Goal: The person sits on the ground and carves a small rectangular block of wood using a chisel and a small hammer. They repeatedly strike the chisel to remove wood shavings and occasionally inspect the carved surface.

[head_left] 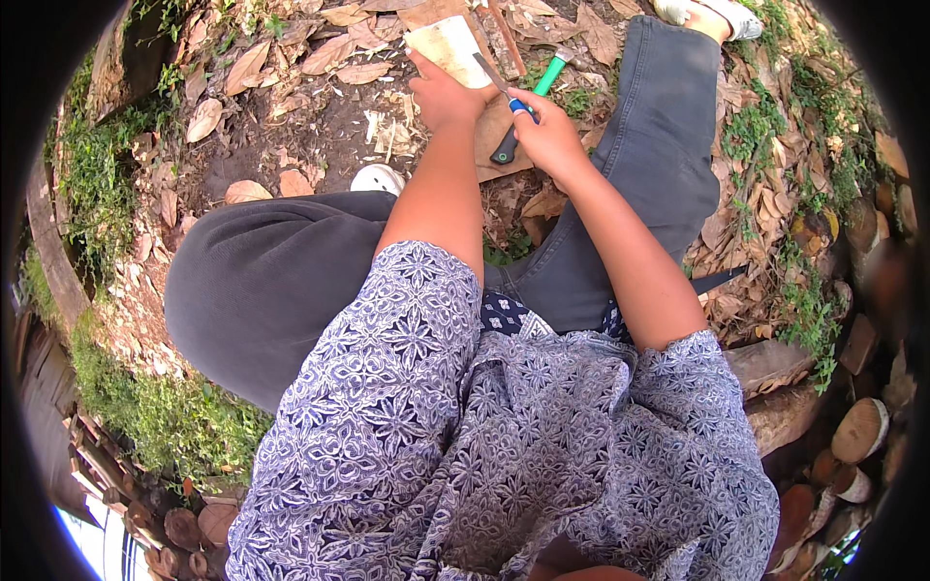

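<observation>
My left hand is closed on the near left part of a pale wood block, with a finger along its edge. My right hand grips a carving tool by its blue handle. The tool's narrow metal blade points up and left, its tip at the block's right side. Whether it is a chisel or a knife I cannot tell. Just beyond my right hand lies a hammer with a green and black handle, partly hidden by that hand. Brown cardboard lies under the hammer.
My legs in dark trousers frame the work spot, the right one stretched forward. Dry leaves and wood shavings cover the soil. A dark pointed object sticks out beside my right thigh. Cut logs are stacked at the right.
</observation>
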Demonstrator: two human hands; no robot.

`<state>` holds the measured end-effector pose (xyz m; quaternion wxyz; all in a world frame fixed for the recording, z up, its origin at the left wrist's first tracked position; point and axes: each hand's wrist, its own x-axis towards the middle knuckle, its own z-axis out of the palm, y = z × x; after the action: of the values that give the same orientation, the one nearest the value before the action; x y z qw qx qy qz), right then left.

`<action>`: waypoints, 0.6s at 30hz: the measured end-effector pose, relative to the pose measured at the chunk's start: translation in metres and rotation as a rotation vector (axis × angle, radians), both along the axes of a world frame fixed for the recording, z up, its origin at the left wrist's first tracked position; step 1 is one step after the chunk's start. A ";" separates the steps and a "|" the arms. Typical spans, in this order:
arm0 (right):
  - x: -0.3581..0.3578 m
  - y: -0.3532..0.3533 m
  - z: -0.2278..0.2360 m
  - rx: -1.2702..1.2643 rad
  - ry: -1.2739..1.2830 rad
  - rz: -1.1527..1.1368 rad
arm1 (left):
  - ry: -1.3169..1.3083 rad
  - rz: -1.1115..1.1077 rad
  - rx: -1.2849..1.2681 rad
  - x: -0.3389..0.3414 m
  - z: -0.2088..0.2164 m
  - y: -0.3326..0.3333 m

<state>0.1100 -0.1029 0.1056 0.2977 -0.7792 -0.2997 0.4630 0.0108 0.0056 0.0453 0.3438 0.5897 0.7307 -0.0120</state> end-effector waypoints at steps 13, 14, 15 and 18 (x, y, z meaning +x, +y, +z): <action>-0.003 0.001 0.003 -0.022 0.009 -0.008 | -0.060 0.026 -0.013 -0.002 0.008 0.000; -0.004 0.001 0.003 -0.025 0.015 -0.018 | -0.071 0.021 0.000 -0.003 0.007 0.000; -0.004 0.001 0.001 -0.016 0.023 -0.034 | -0.070 0.018 0.004 -0.003 0.006 -0.001; -0.007 0.003 0.002 -0.020 0.057 -0.062 | -0.054 0.024 0.024 -0.006 -0.001 -0.001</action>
<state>0.1032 -0.1000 0.1072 0.3126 -0.7774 -0.2623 0.4785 0.0047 0.0051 0.0447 0.3567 0.5849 0.7283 0.0169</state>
